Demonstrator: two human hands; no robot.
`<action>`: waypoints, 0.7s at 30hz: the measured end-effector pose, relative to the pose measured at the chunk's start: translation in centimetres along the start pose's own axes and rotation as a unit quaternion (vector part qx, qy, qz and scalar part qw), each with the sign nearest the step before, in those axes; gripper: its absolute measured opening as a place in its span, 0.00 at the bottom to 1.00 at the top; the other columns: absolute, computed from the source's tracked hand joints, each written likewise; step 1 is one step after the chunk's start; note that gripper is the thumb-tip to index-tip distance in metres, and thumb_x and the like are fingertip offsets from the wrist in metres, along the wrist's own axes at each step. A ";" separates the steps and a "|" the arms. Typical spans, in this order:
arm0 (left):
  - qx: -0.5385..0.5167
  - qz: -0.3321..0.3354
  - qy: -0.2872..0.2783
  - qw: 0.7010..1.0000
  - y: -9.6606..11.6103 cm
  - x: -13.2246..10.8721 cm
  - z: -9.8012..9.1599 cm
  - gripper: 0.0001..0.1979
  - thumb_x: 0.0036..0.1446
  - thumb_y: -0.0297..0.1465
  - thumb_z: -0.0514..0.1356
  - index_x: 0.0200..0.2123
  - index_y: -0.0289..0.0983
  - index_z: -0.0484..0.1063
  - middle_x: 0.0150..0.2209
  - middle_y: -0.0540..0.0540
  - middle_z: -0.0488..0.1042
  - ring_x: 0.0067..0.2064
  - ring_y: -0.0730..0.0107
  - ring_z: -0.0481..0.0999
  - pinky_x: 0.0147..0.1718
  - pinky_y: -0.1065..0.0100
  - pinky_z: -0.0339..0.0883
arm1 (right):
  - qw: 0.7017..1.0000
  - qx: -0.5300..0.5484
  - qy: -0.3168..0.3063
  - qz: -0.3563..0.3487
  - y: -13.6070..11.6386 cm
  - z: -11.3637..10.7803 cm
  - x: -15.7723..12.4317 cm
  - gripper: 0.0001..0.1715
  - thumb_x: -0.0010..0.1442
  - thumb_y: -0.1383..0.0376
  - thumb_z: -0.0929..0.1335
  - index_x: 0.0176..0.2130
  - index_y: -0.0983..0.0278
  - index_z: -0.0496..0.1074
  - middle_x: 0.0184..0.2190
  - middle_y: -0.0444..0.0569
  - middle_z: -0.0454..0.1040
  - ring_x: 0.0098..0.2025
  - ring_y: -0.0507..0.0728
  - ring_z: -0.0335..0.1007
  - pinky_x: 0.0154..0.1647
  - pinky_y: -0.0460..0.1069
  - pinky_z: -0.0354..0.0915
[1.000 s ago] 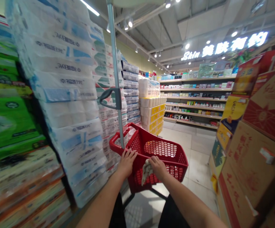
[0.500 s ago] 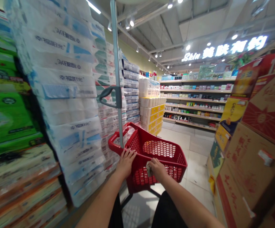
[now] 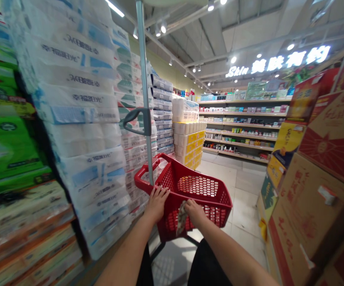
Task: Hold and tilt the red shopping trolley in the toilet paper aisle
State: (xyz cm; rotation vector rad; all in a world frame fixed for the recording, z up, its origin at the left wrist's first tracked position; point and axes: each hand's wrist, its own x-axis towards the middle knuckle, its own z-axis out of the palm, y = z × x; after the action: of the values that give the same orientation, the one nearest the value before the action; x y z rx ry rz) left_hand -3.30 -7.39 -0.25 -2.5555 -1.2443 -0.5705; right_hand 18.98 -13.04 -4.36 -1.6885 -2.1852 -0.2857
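Observation:
A red plastic shopping cart (image 3: 207,201) with perforated basket walls stands at an angle in front of me. My left hand (image 3: 157,203) is closed over its near rim beside the red handle bar, fingers slightly apart on top. In my right hand (image 3: 195,212) a crumpled greyish cloth (image 3: 181,219) is pinched, hanging down against the basket's near side wall. A silver pole (image 3: 146,79) rises by the handle bar and carries a grey loop-shaped grip (image 3: 138,121). The visible part of the basket's inside shows only red walls.
Tall stacks of wrapped tissue packs (image 3: 82,99) line the left, with green packages (image 3: 8,139) nearer me. Cardboard cartons (image 3: 311,206) are piled on the right. Stocked shelves (image 3: 243,115) stand across the back under a lit sign. Pale floor tiles (image 3: 243,202) run between.
More of the cloth hangs below my right hand now, stretched down along the basket wall. My left hand keeps its place on the rim. The view has shifted slightly.

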 end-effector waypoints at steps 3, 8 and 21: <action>-0.008 0.002 -0.009 1.000 0.0 -0.1 -0.2 0.34 0.52 0.19 0.48 0.63 0.41 0.59 0.65 0.51 0.58 0.68 0.59 0.47 0.67 0.50 0.37 | 1.000 0.008 0.006 -0.010 0.3 -0.1 -0.2 0.10 0.60 0.72 0.65 0.40 0.62 0.72 0.42 0.48 0.71 0.44 0.56 0.65 0.39 0.46 0.62; -0.013 0.001 -0.003 1.000 -0.1 -0.2 -0.3 0.34 0.52 0.19 0.47 0.63 0.41 0.59 0.65 0.51 0.59 0.68 0.60 0.48 0.67 0.51 0.37 | 0.997 0.005 0.068 -0.021 0.9 -0.9 0.0 0.14 0.59 0.73 0.64 0.45 0.61 0.70 0.44 0.48 0.70 0.47 0.57 0.63 0.46 0.48 0.61; -0.014 -0.011 0.017 1.000 0.4 -0.2 -0.4 0.33 0.52 0.20 0.48 0.61 0.41 0.62 0.63 0.50 0.62 0.67 0.59 0.50 0.66 0.49 0.35 | 0.999 -0.036 0.033 -0.019 1.4 0.4 -0.4 0.09 0.59 0.72 0.66 0.41 0.63 0.70 0.42 0.50 0.70 0.43 0.58 0.62 0.43 0.49 0.60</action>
State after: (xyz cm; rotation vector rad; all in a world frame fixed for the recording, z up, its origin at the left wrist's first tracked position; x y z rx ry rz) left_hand -3.17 -7.96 0.01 -2.5458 -1.2636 -0.6385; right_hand 20.36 -12.92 -4.98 -1.6504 -2.1851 -0.4288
